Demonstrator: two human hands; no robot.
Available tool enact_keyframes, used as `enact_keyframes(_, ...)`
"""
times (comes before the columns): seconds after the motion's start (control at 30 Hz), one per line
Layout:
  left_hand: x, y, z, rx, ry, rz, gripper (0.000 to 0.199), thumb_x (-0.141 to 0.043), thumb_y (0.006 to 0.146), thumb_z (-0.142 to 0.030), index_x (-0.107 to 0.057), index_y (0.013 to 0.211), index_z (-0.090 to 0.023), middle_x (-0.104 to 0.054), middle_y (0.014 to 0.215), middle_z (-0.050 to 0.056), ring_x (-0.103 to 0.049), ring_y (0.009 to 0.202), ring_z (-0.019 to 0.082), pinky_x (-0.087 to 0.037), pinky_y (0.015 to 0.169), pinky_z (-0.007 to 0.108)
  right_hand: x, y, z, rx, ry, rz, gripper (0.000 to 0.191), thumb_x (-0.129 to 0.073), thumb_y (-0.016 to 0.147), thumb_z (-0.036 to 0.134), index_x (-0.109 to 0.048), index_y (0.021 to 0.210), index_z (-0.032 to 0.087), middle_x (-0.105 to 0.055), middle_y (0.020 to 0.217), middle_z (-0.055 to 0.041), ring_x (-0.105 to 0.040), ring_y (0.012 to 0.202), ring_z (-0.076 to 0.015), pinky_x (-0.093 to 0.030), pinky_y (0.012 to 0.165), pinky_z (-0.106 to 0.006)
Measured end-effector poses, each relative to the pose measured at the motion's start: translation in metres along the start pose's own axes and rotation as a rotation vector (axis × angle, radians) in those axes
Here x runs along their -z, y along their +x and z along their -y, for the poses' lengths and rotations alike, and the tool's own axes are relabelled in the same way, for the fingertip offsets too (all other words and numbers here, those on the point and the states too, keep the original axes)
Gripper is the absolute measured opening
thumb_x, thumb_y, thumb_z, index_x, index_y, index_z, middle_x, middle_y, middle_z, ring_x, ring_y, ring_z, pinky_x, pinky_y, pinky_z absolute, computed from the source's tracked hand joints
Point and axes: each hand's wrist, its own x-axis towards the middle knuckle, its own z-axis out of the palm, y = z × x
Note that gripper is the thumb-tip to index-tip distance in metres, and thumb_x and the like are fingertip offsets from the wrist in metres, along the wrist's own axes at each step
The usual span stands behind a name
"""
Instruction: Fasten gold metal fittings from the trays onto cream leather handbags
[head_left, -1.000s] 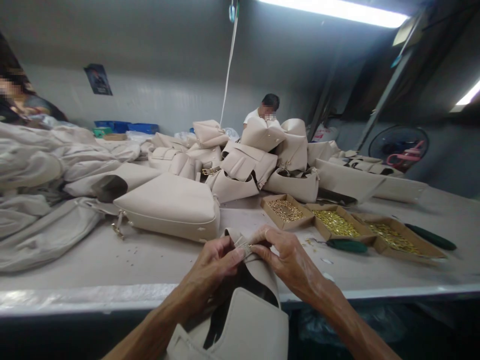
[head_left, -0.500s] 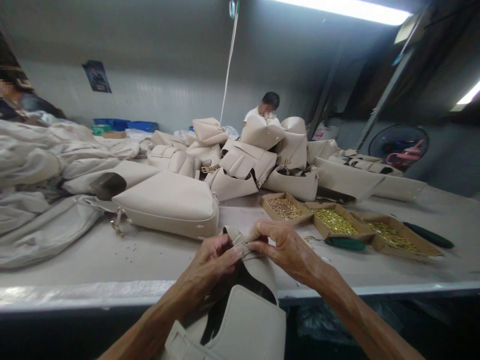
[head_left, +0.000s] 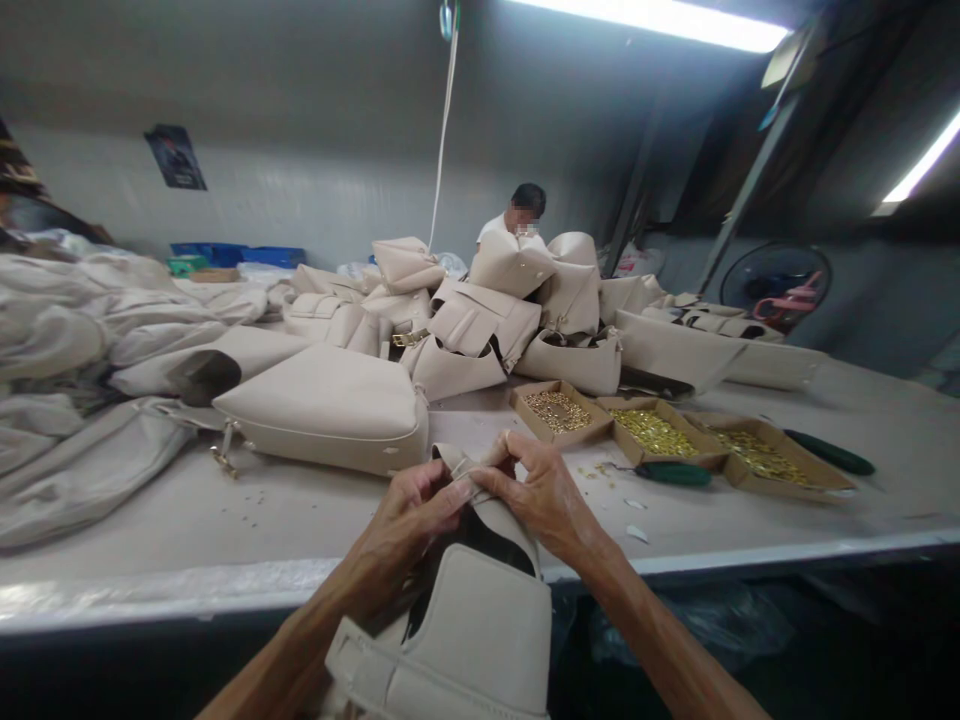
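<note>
A cream handbag (head_left: 487, 620) hangs in front of me at the table's edge, its flap turned toward me and its dark lining showing. My left hand (head_left: 427, 505) is closed on the bag's upper edge near a strap end, thumb on top. From the other side my right hand (head_left: 536, 490) pinches the same spot, its thumb and fingertips meeting my left thumb. Whatever small part may lie between the fingertips is hidden. Just beyond my left hand a finished-looking cream bag (head_left: 330, 405) lies on its side, a metal clasp (head_left: 223, 455) hanging from its left end.
Shallow cardboard boxes of gold-coloured hardware (head_left: 559, 412) (head_left: 652, 432) (head_left: 765, 460) stand at right, with a green-handled tool (head_left: 675, 473) and another dark green handle (head_left: 829, 452). Cream bags (head_left: 480, 325) are piled behind. Pale fabric (head_left: 90, 320) heaps at left. A person (head_left: 517, 215) sits beyond the pile.
The view has shifted slightly to the right. My right fingers have closed in over the strap end against my left thumb; both hands keep hold of the bag.
</note>
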Motion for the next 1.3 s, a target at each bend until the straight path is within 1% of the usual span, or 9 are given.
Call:
enact_keyframes(0.13, -0.002, -0.002, -0.001, -0.01, -0.004, 0.014, 0.035, -0.067, 0.081, -0.039, -0.063, 0.104, -0.014, -0.053, 0.074, 0.001, -0.043, 0.057, 0.007, -0.036, 0.053, 0.016, -0.006, -0.004, -0.001, -0.075, -0.049, -0.063, 0.021, -0.067, 0.078, 0.028, -0.054, 0.067, 0.016, -0.054, 0.06, 0.0039, -0.048, 0.057, -0.0102, -0.035, 0.054, -0.022)
enact_keyframes(0.33, 0.002, 0.001, -0.003, -0.004, 0.05, -0.006, 0.034, -0.067, 0.081, -0.039, -0.064, 0.105, -0.014, -0.044, 0.065, -0.003, -0.032, 0.051, 0.004, -0.027, 0.047, 0.013, 0.001, -0.01, -0.009, 0.085, 0.027, -0.023, 0.022, -0.057, 0.089, 0.035, -0.062, 0.1, 0.017, -0.057, 0.076, 0.001, -0.052, 0.071, -0.0126, -0.04, 0.066, -0.024)
enact_keyframes(0.47, 0.002, 0.003, -0.003, -0.021, 0.043, -0.015, 0.034, -0.067, 0.081, -0.039, -0.065, 0.102, -0.012, -0.052, 0.074, 0.001, -0.038, 0.057, 0.005, -0.031, 0.052, 0.014, 0.004, -0.011, -0.012, 0.111, 0.089, -0.004, 0.013, -0.059, 0.088, 0.028, -0.066, 0.086, 0.018, -0.06, 0.078, -0.0005, -0.055, 0.074, -0.0134, -0.042, 0.07, -0.025)
enact_keyframes(0.6, 0.0, 0.003, -0.004, -0.02, 0.071, -0.042, 0.034, -0.068, 0.079, -0.04, -0.066, 0.098, -0.012, -0.05, 0.069, -0.001, -0.037, 0.055, 0.005, -0.029, 0.05, 0.015, 0.003, -0.009, -0.011, 0.125, 0.108, -0.025, 0.012, -0.061, 0.085, 0.02, -0.064, 0.074, 0.017, -0.062, 0.075, -0.0001, -0.057, 0.072, -0.0128, -0.042, 0.068, -0.024)
enact_keyframes(0.73, -0.003, 0.003, -0.004, 0.002, 0.013, -0.065, 0.039, -0.072, 0.075, -0.042, -0.064, 0.096, -0.011, -0.049, 0.068, -0.001, -0.036, 0.054, 0.006, -0.029, 0.049, 0.016, 0.003, -0.005, -0.009, 0.067, 0.076, -0.023, 0.012, -0.063, 0.083, 0.019, -0.062, 0.072, 0.016, -0.061, 0.07, 0.0005, -0.055, 0.067, -0.0125, -0.042, 0.064, -0.024)
enact_keyframes(0.9, -0.003, 0.005, -0.001, 0.002, -0.006, -0.056, 0.039, -0.07, 0.077, -0.043, -0.063, 0.1, -0.012, -0.055, 0.075, 0.002, -0.044, 0.059, 0.008, -0.035, 0.053, 0.017, 0.002, 0.0, -0.003, 0.002, 0.027, -0.016, 0.016, -0.065, 0.079, 0.021, -0.058, 0.066, 0.015, -0.059, 0.065, 0.0012, -0.053, 0.062, -0.0119, -0.04, 0.059, -0.023)
enact_keyframes(1.1, -0.007, 0.006, 0.002, -0.02, -0.02, -0.096, 0.046, -0.072, 0.074, -0.045, -0.061, 0.104, -0.013, -0.056, 0.075, 0.003, -0.05, 0.063, 0.011, -0.039, 0.056, 0.019, -0.004, -0.001, 0.004, -0.133, -0.051, -0.085, 0.018, -0.067, 0.078, 0.024, -0.057, 0.065, 0.015, -0.059, 0.061, 0.0009, -0.053, 0.059, -0.0126, -0.038, 0.055, -0.023)
enact_keyframes(1.17, -0.008, 0.005, 0.001, -0.011, 0.006, -0.096, 0.044, -0.071, 0.076, -0.046, -0.061, 0.103, -0.013, -0.055, 0.073, 0.002, -0.047, 0.06, 0.01, -0.036, 0.053, 0.018, -0.003, -0.003, 0.003, -0.1, -0.095, -0.085, 0.016, -0.068, 0.078, 0.026, -0.059, 0.071, 0.016, -0.057, 0.062, 0.0018, -0.053, 0.059, -0.0125, -0.037, 0.056, -0.023)
enact_keyframes(1.3, -0.006, 0.003, 0.001, -0.008, 0.033, -0.094, 0.04, -0.07, 0.076, -0.047, -0.06, 0.094, -0.013, -0.051, 0.069, -0.001, -0.04, 0.054, 0.007, -0.03, 0.049, 0.017, 0.003, -0.001, -0.003, 0.11, -0.228, -0.033, 0.012, -0.065, 0.083, 0.023, -0.057, 0.075, 0.017, -0.056, 0.068, 0.0015, -0.051, 0.064, -0.0125, -0.036, 0.061, -0.024)
